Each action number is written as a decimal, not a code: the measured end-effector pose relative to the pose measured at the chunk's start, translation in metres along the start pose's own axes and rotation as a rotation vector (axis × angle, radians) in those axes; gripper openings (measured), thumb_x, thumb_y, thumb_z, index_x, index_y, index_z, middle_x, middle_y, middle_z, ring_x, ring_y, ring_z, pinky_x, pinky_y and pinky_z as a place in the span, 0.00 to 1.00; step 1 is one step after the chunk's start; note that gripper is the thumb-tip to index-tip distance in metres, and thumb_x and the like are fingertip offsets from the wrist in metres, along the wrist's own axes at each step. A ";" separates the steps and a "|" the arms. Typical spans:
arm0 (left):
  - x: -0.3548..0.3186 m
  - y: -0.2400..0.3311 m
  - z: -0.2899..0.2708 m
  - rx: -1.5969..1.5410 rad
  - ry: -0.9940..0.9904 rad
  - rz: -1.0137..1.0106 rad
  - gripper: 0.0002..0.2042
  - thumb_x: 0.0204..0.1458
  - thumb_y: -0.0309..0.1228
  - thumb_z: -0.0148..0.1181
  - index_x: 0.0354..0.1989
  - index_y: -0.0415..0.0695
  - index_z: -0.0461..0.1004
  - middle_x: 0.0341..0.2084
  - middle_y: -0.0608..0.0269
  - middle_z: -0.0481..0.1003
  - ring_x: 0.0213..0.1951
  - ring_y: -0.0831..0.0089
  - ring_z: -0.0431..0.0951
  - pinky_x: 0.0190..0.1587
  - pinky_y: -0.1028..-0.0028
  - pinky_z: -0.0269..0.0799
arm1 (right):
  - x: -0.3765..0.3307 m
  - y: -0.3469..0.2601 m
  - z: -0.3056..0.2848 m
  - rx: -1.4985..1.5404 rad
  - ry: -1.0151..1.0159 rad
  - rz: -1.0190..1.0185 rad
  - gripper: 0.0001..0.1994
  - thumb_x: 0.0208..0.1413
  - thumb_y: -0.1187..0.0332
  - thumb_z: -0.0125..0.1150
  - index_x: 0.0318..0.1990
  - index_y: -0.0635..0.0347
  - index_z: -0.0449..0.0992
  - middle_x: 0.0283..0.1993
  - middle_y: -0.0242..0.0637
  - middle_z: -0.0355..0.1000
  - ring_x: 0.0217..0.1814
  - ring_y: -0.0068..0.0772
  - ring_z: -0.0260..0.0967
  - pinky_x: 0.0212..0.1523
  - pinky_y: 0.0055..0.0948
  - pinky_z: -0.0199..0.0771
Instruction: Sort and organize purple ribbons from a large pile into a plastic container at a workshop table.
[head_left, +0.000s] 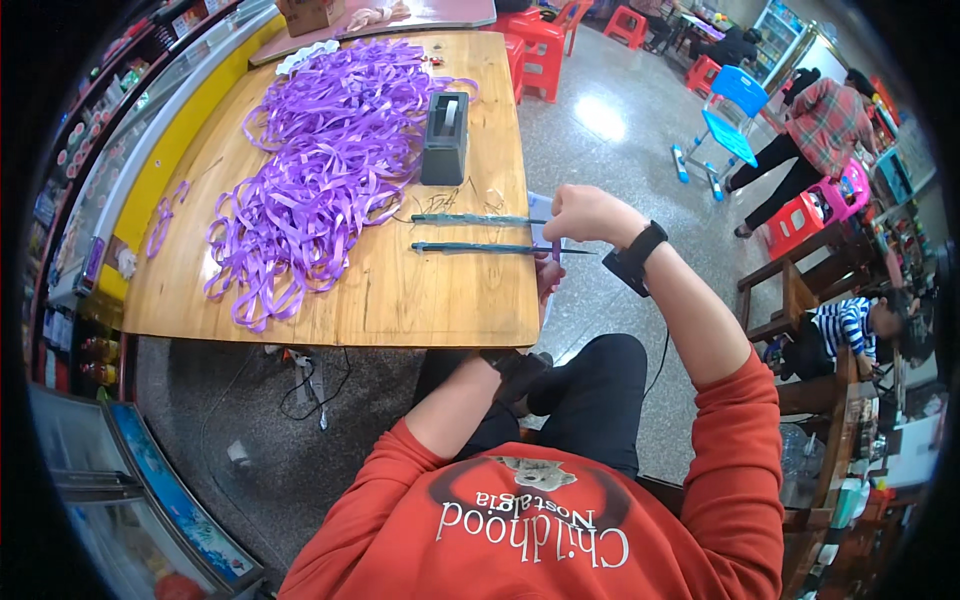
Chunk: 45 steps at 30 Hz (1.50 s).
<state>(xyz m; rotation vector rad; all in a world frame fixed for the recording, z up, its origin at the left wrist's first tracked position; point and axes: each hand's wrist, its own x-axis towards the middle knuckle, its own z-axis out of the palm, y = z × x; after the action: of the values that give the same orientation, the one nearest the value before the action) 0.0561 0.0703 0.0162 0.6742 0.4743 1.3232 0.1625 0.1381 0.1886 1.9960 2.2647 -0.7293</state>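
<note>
Two dark thin rods, a far rod point(470, 218) and a near rod point(475, 248), lie side by side under clear tape on the wooden table. Their ends stick out past its right edge. My right hand point(592, 216) is closed in a pinch at those ends, on a short purple ribbon point(556, 250) that crosses the near rod. Just below, my left hand point(548, 277) is partly hidden by the table edge; its curled fingers meet the ribbon's lower part. A big tangled heap of purple ribbon point(320, 160) covers the table's left and middle.
A black tape dispenser point(444, 140) stands beside the heap on the wooden table point(440, 315). A small ribbon loop point(165, 220) lies near the left edge. Beyond are a blue folding chair point(730, 125), red stools point(797, 222) and a person in a plaid shirt point(828, 120). Cables point(310, 390) trail on the floor.
</note>
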 end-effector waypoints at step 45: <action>0.004 0.008 0.001 -0.053 -0.126 -0.021 0.07 0.56 0.22 0.57 0.43 0.43 0.72 0.31 0.68 0.72 0.32 0.77 0.68 0.35 0.75 0.65 | -0.027 0.098 0.045 0.879 0.052 -0.017 0.25 0.55 0.51 0.61 0.53 0.60 0.72 0.29 0.29 0.73 0.19 0.13 0.59 0.19 0.17 0.60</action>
<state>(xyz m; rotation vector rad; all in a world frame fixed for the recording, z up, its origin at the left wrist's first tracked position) 0.0519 0.0746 0.0222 0.7019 0.3420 1.2604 0.2474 0.1029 0.1265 2.2695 2.1795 -1.9528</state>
